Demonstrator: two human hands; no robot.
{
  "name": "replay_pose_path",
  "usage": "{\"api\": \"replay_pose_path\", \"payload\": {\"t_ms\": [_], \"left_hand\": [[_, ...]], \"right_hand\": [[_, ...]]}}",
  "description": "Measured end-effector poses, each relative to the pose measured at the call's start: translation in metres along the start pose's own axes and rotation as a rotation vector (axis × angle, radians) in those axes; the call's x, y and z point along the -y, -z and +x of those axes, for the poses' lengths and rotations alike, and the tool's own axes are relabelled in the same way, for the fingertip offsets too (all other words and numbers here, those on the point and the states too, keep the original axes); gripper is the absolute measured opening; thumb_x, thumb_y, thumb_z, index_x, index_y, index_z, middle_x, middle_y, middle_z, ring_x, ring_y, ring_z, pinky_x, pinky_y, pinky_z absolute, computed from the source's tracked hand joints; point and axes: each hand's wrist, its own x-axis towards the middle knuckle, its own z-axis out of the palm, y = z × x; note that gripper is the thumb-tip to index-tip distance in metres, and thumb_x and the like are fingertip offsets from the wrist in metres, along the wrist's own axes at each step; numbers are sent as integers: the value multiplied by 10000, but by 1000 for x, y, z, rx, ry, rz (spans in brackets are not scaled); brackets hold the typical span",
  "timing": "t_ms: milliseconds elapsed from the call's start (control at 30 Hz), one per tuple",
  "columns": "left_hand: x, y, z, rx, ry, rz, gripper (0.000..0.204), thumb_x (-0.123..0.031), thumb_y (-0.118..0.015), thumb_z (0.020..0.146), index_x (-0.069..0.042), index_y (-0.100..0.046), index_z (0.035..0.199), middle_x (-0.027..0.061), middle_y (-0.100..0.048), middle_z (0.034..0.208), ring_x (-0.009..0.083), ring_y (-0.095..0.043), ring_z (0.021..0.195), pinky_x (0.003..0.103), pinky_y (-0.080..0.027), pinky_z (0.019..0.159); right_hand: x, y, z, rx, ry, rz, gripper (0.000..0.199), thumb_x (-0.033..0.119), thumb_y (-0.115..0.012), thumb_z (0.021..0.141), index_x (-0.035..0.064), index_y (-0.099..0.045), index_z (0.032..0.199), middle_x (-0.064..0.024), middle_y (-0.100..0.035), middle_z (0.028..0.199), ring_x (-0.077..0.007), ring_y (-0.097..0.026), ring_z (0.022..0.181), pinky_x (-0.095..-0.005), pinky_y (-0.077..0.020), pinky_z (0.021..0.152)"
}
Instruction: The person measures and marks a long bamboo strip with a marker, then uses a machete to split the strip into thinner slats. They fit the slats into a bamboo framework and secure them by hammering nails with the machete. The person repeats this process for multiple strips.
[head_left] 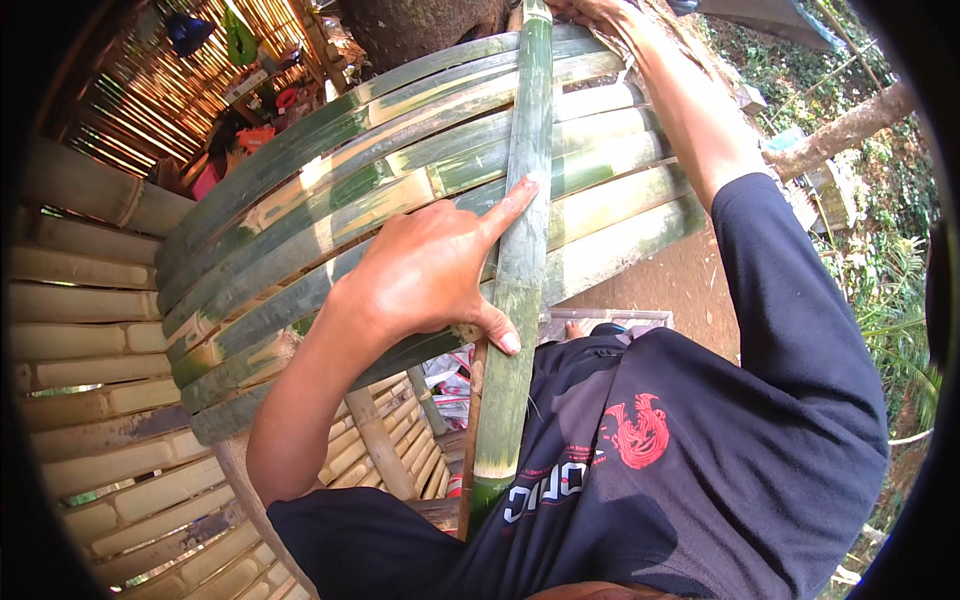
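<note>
A long green split bamboo strip (522, 240) runs from the far edge down toward my torso, lying across a slatted bamboo surface. My left hand (430, 265) rests against its left side. The index finger is stretched up along the strip and the thumb is spread lower down on its face. The other fingers are bent, their tips hidden. At the strip's far end, my right hand (592, 10) is bent around it, partly cut off by the picture's top edge.
The curved surface of green bamboo slats (290, 215) lies under the strip. Pale bamboo slatting (110, 400) stands at left. A tree trunk (425, 30) rises beyond, with a branch (845, 130) at right. Brown ground (660, 280) shows below the slats.
</note>
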Motion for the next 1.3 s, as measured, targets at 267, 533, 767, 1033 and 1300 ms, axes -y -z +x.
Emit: {"api": "replay_pose_path", "payload": {"t_ms": [267, 533, 767, 1033, 1300], "left_hand": [[-2, 3, 0, 26, 39, -28, 1384, -503, -921, 419, -147, -218, 1557, 215, -652, 922, 400, -616, 956, 462, -473, 846], [-1, 5, 1, -8, 27, 49, 1405, -555, -906, 407, -109, -224, 1551, 204, -656, 881, 369, -622, 923, 444, -483, 823], [2, 4, 5, -15, 1, 64, 1449, -573, -902, 388, -39, -205, 1540, 202, -666, 846, 371, -640, 919, 440, -503, 811], [4, 4, 6, 16, 4, 63, 1455, -596, -896, 378, -37, -218, 1537, 187, -690, 850, 360, -637, 931, 432, -512, 806], [1, 10, 8, 72, 28, 68, 1468, -609, -896, 389, -41, -190, 1543, 179, -700, 863, 356, -636, 954, 449, -523, 802]], "right_hand": [[-3, 2, 9, -3, -11, -6, 416, 174, -665, 896, 57, -618, 1292, 53, -582, 768, -18, -400, 537, -161, -313, 468], [-1, 2, 13, -12, -37, 1, 420, 174, -663, 897, 57, -613, 1298, 54, -579, 770, -17, -398, 535, -158, -311, 467], [0, 4, 18, -19, -69, 6, 424, 174, -662, 899, 56, -609, 1303, 54, -576, 772, -17, -396, 535, -155, -309, 467], [-14, 13, 35, 12, -101, 65, 426, 157, -643, 911, 45, -584, 1318, 59, -580, 792, -6, -395, 544, -162, -314, 439], [-7, 5, 30, -59, -117, 51, 414, 179, -660, 897, 42, -604, 1284, 40, -609, 776, -22, -408, 516, -172, -303, 425]]}}
